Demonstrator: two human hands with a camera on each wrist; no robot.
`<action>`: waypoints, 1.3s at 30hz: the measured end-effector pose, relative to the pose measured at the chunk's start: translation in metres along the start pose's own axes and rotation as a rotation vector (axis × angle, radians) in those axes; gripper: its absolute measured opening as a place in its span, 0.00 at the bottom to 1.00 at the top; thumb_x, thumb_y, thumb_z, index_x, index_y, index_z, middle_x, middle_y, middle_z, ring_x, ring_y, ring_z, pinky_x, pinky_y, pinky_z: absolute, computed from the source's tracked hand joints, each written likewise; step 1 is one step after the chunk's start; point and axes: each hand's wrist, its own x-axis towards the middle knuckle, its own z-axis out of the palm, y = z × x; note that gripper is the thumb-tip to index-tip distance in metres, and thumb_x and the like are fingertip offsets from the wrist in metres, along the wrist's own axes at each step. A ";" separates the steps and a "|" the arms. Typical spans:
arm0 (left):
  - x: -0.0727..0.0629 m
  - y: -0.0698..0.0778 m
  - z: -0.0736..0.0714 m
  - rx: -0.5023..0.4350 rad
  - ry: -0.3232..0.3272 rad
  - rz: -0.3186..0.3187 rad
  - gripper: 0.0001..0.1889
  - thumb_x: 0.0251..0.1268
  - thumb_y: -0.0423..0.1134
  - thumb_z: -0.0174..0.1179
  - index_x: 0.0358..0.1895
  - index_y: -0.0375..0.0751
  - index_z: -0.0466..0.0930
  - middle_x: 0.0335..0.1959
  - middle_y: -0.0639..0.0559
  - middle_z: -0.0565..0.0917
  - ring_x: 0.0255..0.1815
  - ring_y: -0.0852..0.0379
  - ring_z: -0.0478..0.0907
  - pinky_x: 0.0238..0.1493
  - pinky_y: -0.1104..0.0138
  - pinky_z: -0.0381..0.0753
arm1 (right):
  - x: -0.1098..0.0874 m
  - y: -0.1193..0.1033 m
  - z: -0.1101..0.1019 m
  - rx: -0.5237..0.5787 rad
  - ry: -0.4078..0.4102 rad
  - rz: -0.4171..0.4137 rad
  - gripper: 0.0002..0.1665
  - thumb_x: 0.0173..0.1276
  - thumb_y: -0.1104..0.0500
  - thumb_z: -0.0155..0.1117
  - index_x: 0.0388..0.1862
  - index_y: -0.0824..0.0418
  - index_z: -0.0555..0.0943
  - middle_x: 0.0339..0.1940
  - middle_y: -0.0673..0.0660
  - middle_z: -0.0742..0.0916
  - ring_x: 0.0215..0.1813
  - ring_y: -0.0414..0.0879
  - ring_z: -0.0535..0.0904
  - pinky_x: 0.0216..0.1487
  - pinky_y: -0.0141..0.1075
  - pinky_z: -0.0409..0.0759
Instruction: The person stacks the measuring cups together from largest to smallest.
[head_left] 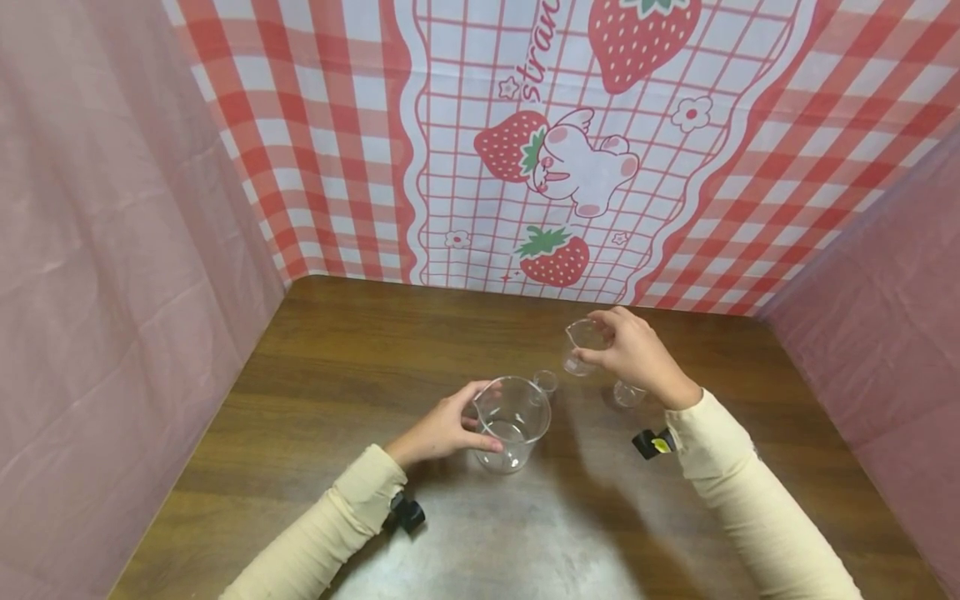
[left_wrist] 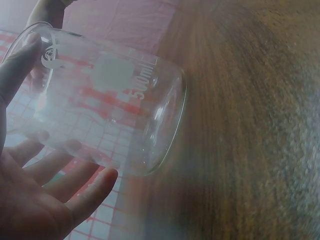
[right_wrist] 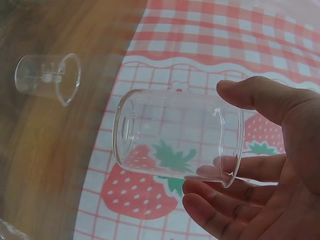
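Note:
A large clear glass beaker (head_left: 513,425) marked 500ml stands upright close over the middle of the table. My left hand (head_left: 444,429) grips its side, thumb on the near wall and fingers round the far one; the left wrist view shows that beaker (left_wrist: 120,95) with its white print. Farther back and to the right, my right hand (head_left: 633,354) holds a smaller clear beaker (head_left: 581,354) near its rim, between thumb and fingers. In the right wrist view this beaker (right_wrist: 170,135) looks empty.
A tiny beaker (head_left: 545,383) stands just behind the large one. Another small glass beaker (head_left: 628,394) is on the wooden table (head_left: 337,350) below my right wrist. A strawberry-patterned checked cloth (head_left: 345,125) hangs at the back, with pink curtains (head_left: 112,250) at both sides.

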 end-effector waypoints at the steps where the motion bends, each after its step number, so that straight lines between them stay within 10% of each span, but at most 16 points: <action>1: 0.000 0.000 0.000 0.001 0.000 0.000 0.42 0.50 0.36 0.74 0.69 0.39 0.63 0.69 0.41 0.72 0.67 0.43 0.72 0.60 0.57 0.82 | 0.000 -0.001 -0.001 0.000 0.002 -0.004 0.34 0.53 0.53 0.77 0.54 0.72 0.78 0.42 0.66 0.83 0.42 0.56 0.79 0.44 0.50 0.79; 39: 0.001 -0.001 0.001 0.008 0.000 0.008 0.42 0.50 0.36 0.74 0.69 0.39 0.63 0.69 0.41 0.72 0.68 0.44 0.70 0.60 0.56 0.81 | -0.008 -0.038 -0.013 0.002 0.051 -0.102 0.33 0.51 0.52 0.79 0.52 0.67 0.80 0.37 0.61 0.83 0.38 0.52 0.79 0.38 0.43 0.78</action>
